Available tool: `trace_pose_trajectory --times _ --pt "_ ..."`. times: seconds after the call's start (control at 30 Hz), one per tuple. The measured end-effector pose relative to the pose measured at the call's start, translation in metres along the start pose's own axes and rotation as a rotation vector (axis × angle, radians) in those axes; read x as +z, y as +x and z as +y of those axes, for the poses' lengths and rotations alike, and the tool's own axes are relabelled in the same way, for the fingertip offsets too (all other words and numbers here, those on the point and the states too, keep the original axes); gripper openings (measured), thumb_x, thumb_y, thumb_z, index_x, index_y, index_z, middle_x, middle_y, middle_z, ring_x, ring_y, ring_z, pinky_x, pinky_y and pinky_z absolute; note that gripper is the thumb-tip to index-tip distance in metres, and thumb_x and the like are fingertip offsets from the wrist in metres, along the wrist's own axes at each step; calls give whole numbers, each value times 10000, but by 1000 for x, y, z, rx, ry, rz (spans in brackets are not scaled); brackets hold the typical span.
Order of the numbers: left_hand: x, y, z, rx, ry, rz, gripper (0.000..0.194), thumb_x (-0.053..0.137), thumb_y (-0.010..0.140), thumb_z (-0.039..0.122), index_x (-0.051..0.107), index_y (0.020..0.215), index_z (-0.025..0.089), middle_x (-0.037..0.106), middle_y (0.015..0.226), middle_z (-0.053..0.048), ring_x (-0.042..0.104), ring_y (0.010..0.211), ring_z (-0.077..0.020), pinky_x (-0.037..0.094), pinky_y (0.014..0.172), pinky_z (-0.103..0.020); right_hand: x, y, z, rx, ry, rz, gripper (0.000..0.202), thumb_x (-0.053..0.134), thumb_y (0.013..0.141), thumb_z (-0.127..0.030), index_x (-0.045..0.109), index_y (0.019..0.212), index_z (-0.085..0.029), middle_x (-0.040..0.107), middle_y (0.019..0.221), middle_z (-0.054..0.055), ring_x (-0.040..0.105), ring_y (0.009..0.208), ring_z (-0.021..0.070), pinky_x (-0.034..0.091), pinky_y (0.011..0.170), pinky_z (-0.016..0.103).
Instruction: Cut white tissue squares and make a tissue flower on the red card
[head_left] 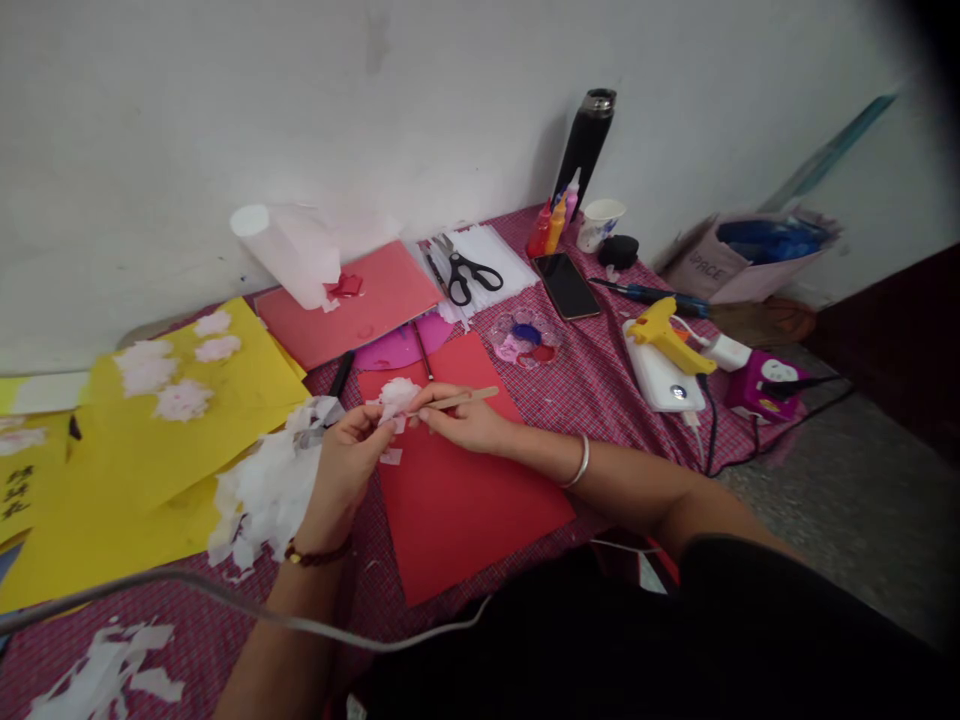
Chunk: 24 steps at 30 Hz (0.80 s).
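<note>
Over the upper part of a red sheet (465, 510), my left hand (358, 440) pinches a pale pink tissue-paper flower (397, 395) between thumb and fingers. My right hand (461, 420) is closed around a flat wooden stick (476, 397), whose tip meets the flower's lower edge. Small pale paper pieces (390, 457) lie on the red sheet just below the flower. Torn white tissue paper (270, 490) is heaped beside my left wrist. A dark brush (424, 352) lies just beyond the flower.
Yellow sheets (187, 450) with pink paper flowers (184, 398) cover the left. Farther back are scissors (461, 270), a phone (568, 285), a paint palette (527, 338) and a black bottle (589, 145). A yellow glue gun (667, 335) rests at right. A grey cable (247, 607) crosses in front.
</note>
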<state>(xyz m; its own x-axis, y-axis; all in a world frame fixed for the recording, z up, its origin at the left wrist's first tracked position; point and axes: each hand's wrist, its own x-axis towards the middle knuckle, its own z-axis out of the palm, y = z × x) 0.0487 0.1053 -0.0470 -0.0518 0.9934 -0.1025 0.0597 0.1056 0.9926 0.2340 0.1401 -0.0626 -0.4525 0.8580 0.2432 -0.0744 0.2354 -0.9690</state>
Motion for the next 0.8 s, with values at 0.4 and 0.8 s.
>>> trace_pose_trajectory --times 0.4,0.8 --pt "2 8 34 -1 -235 28 163 769 681 317 746 778 188 689 685 -31 586 600 -138 484 579 -269 0 16 -12 172 379 135 242 671 874 -407 715 949 -182 711 794 5 555 569 73 467 553 210" --pt "15 -14 94 762 599 131 60 737 789 280 733 803 221 711 805 -32 630 768 -177 522 788 -326 0 18 -94 363 843 55 139 554 978 -304 583 922 -180 551 587 -91 428 430 35 396 474 177"
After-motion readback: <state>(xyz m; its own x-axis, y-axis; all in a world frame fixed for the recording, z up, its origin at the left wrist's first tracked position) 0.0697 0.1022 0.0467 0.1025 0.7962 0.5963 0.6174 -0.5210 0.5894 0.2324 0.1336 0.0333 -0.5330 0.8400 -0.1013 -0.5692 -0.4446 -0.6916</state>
